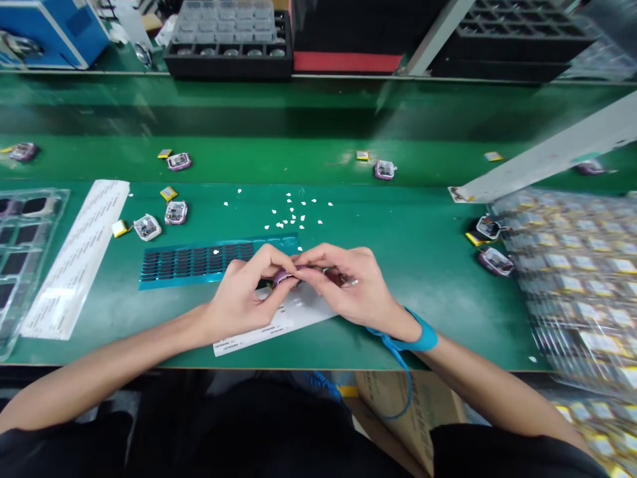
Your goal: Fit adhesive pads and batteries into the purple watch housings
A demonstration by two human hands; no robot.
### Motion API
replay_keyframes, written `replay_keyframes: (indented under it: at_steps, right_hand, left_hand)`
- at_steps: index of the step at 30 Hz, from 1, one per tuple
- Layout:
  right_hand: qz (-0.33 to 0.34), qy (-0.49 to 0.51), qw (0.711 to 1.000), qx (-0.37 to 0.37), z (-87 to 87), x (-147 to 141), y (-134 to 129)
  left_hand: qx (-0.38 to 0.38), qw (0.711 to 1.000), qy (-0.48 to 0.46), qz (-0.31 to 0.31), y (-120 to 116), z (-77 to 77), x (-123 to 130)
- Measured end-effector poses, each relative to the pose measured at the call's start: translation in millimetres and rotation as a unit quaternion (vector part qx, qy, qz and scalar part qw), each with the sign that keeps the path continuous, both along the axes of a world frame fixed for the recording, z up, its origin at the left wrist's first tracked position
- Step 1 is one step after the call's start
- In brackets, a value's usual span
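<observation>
Between my two hands is a small purple-framed device (pixel 281 276), mostly covered by fingers. My left hand (pixel 253 285) pinches it from the left side. My right hand (pixel 348 279), with a blue band round the wrist, grips its right end; a thin metallic tip pokes out by the palm. Beneath the hands lies a white printed sheet (pixel 298 315). A blue sheet with rows of black strips (pixel 174 263) lies just left of and behind my left hand. Several small white pieces (pixel 292 218) are scattered behind the hands.
Opened devices with yellow batteries sit at left (pixel 148 227) and right (pixel 495 261). A long white strip (pixel 77 259) lies beside a clear tray (pixel 54 219). Stacked clear trays (pixel 587 285) fill the right. A metal post (pixel 547 149) slants behind. Green conveyor (pixel 279 159) runs across.
</observation>
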State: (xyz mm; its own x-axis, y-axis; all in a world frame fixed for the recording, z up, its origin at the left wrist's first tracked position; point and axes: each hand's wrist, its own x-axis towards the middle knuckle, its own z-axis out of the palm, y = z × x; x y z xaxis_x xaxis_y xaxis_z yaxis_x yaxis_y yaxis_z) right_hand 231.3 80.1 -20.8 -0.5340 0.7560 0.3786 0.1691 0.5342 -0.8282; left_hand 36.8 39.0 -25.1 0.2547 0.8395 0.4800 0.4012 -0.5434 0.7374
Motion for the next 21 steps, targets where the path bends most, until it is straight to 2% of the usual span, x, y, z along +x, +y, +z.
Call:
replay_keyframes:
  at_steps: [3,7,9,10,13,17,21]
  right_hand:
    - [0.009,0.031,0.999,0.009,1.7,7.1,2.5]
    - [0.057,0.083,0.994,0.028,-2.5,17.5,13.0]
    - [0.051,0.047,0.998,0.014,-4.1,18.8,18.1]
    - [0.041,0.024,0.999,-0.014,-4.5,18.0,19.7]
    - [0.017,-0.004,0.993,-0.12,-6.7,10.1,20.4]
    - [0.019,0.049,0.97,-0.237,-17.1,-4.4,13.7]
    - [0.039,0.076,0.943,-0.32,-26.9,-9.9,7.6]
  left_hand:
    - [0.032,0.998,0.02,-0.04,-7.5,5.4,-6.8]
    - [0.055,0.974,0.017,-0.219,-15.9,-6.3,-11.5]
    - [0.044,0.956,0.06,-0.284,-12.6,-13.2,-13.2]
    - [0.044,0.95,0.086,-0.297,-9.4,-15.1,-14.4]
    - [0.09,0.939,0.149,-0.296,-0.8,-13.5,-19.6]
    - [0.214,0.923,0.207,-0.244,-5.4,-5.4,-23.5]
    - [0.236,0.92,0.235,-0.205,-16.0,-3.4,-17.6]
